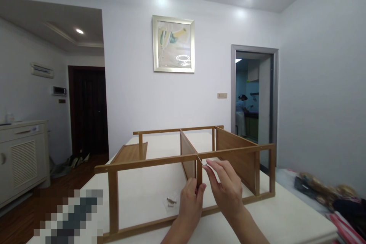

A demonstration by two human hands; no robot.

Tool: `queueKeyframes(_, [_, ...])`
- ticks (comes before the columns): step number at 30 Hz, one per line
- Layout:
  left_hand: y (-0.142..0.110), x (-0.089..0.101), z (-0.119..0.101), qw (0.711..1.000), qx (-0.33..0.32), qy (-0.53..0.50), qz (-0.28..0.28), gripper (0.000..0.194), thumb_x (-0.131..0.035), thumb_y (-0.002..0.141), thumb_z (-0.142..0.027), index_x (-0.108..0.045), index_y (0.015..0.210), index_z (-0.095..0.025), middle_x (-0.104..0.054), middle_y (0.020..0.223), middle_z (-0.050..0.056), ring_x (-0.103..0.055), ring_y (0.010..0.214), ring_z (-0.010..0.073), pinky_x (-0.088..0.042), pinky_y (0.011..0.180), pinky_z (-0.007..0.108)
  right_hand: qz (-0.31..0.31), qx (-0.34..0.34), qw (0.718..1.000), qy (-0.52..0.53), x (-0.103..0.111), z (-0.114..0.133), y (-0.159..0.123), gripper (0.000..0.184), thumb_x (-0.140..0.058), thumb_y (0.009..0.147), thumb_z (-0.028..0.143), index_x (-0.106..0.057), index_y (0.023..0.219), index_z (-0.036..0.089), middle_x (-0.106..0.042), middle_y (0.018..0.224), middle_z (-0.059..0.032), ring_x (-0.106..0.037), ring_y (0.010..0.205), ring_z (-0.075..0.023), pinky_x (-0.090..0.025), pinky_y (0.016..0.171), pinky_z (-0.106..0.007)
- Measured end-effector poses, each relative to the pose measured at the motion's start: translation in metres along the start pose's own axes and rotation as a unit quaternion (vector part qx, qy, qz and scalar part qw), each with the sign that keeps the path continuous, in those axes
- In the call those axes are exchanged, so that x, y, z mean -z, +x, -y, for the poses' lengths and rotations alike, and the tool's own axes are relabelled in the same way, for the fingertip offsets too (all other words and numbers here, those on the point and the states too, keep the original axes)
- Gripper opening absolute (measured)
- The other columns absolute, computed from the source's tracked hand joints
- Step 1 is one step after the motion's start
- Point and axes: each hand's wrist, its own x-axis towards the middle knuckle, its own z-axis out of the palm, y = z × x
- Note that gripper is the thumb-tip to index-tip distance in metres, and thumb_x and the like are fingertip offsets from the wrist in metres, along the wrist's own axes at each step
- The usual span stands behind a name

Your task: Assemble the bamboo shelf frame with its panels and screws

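A brown wooden shelf frame (157, 161) lies on its side on a white table. My left hand (189, 203) is closed around its middle upright (199, 172), just below the top rail. Between thumb and fingers, my right hand (228, 185) pinches a thin metal rod that looks like a hex key (201, 160). The key's tip meets the rail where the middle shelf board (188, 156) joins it. A small clear bag of screws (171, 201) lies on the table inside the frame, left of my left hand.
A wooden panel (130, 152) lies at the frame's left end. Another shelf board (236, 154) spans the right part. The white tabletop (303, 213) ends at the right near piled items (323, 188). Through the doorway, a person (240, 116) stands in a kitchen.
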Motion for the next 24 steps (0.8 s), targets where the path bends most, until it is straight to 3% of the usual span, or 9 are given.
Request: queueKeyframes(24, [-0.0001,-0.0029,0.0019,1.000,-0.006,0.007,-0.004,0.028,-0.041,0.095,-0.036,-0.046,0.071,-0.022,-0.051,0.068,-0.001,-0.049,0.062,0.0144,-0.034,0.059,0.026,0.003,0.004,1.000,-0.009,0.0003,-0.0010,0.0001,0.025,-0.065,0.082,0.003,-0.064,0.102,0.018,-0.065,0.083,-0.0060,-0.062,0.075,-0.0153,-0.054,0.068,-0.028])
